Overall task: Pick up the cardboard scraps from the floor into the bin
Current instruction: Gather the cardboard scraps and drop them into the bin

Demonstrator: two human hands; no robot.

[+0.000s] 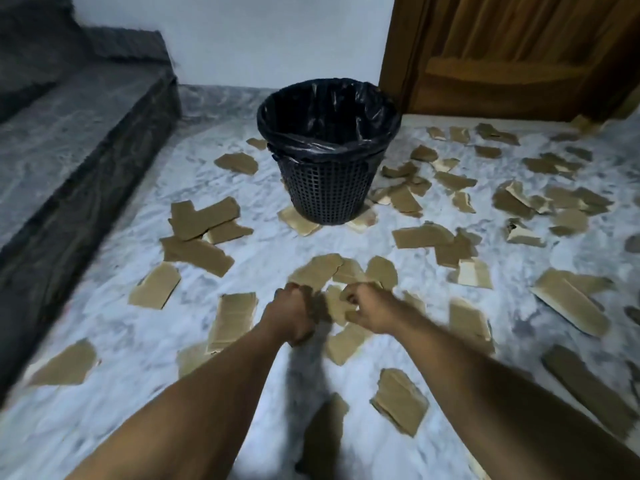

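Note:
Several torn brown cardboard scraps [199, 218] lie scattered over the marble floor. A black mesh bin [325, 192] with a black plastic liner stands upright at the centre back, and the part of its inside that I can see looks empty. Both my arms reach forward, low over a cluster of scraps in front of the bin. My left hand [292, 313] is curled into a fist at the left edge of a pale scrap [334, 306]. My right hand [367, 310] pinches the same scrap's right edge. Motion blur softens both hands.
A dark stone step [69, 140] runs along the left side. A wooden door [519, 53] fills the back right, with a white wall [277, 36] behind the bin. Scraps lie thickest to the right of the bin [519, 199]. Two scraps are tucked under the bin's base.

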